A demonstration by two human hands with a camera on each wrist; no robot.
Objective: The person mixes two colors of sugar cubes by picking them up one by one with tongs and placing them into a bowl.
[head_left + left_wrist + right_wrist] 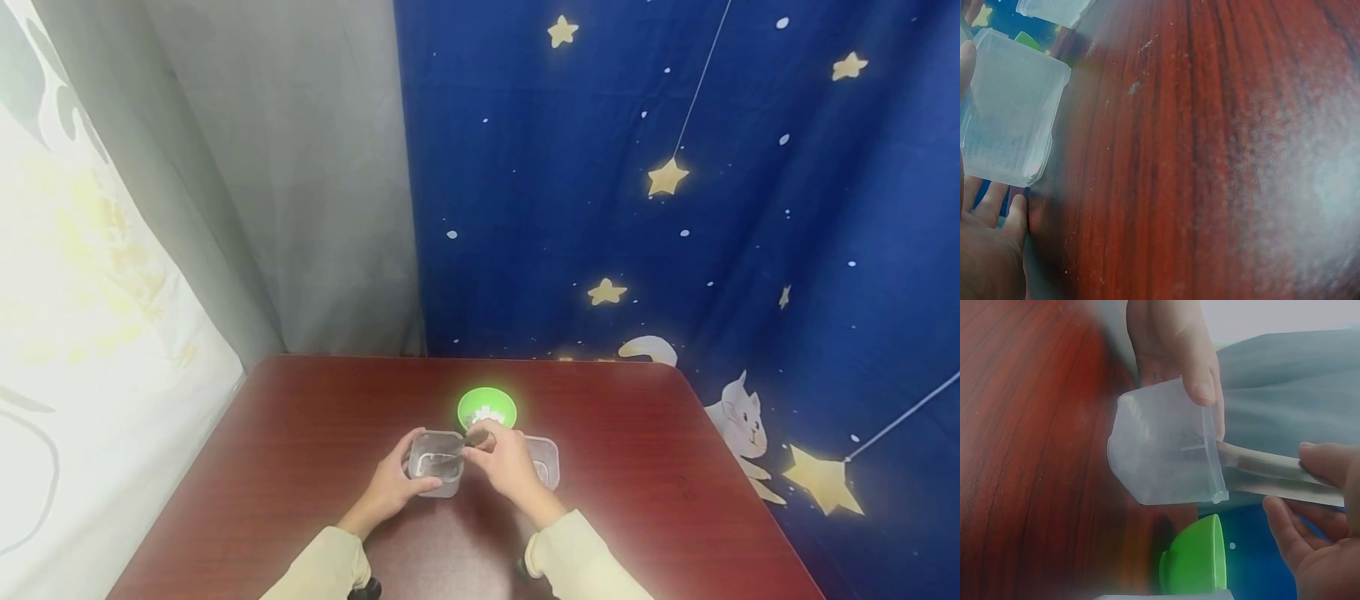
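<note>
My left hand (393, 479) grips a clear plastic container (437, 487), the thumb at its near side and the fingers along its left side. In the right wrist view, the thumb lies at the rim of this container (1160, 444). My right hand (504, 462) pinches metal tongs (1266, 465) between thumb and fingers. Their two arms point over the rim into the container; the tips are blurred through its cloudy wall. Just beyond the right hand stands a green bowl (487, 398) with several small white pieces (486, 414). Whether the held container touches the table is unclear.
A second clear container (551, 458) stands right of the right hand, partly hidden by it. Everything is on a reddish-brown wooden table (637, 500). Behind it hang a grey curtain (300, 208) and a blue star-patterned curtain (525, 208).
</note>
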